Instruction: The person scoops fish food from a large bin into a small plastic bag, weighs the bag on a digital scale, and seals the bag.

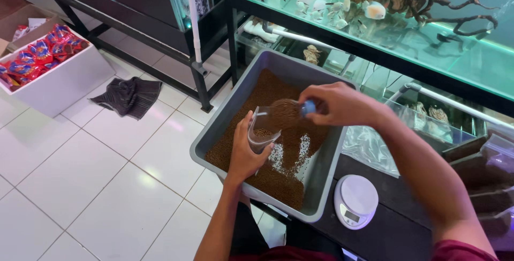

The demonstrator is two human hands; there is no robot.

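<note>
The left hand (245, 153) is closed around a small clear plastic bag (262, 131), thumb on one side and fingers wrapped on the other, holding its mouth open and upward. The bag hangs above the grey tub (219, 127), just left of the tub's centre, with a shallow layer of brown pellets inside it.

The right hand (342, 103) sits at 2 o'clock from the bag. Its fingers are clamped together on the blue handle of a clear scoop (289, 112), which is loaded with pellets and tipped toward the bag mouth. Scoop lip and bag appear to touch, though the clear plastic makes this hard to confirm.

The tub is filled with brown pellets (265, 92), with bare grey patches near its lower middle.

Surroundings:
- At 4 o'clock from the tub, a round white kitchen scale (355, 200) rests on a dark table (396, 229), just beside the tub wall.
- At 3 o'clock, a crumpled clear plastic sheet (369, 146) lies against the tub.
- At 12 to 1 o'clock, an aquarium (455, 47) with fish and driftwood stands on a black metal rack (201, 87).
- At 9 o'clock, a dark cloth (128, 96) lies on the white tiled floor (80, 186).
- At 10 o'clock, a white box (64, 84) holds red packets (40, 55).
</note>
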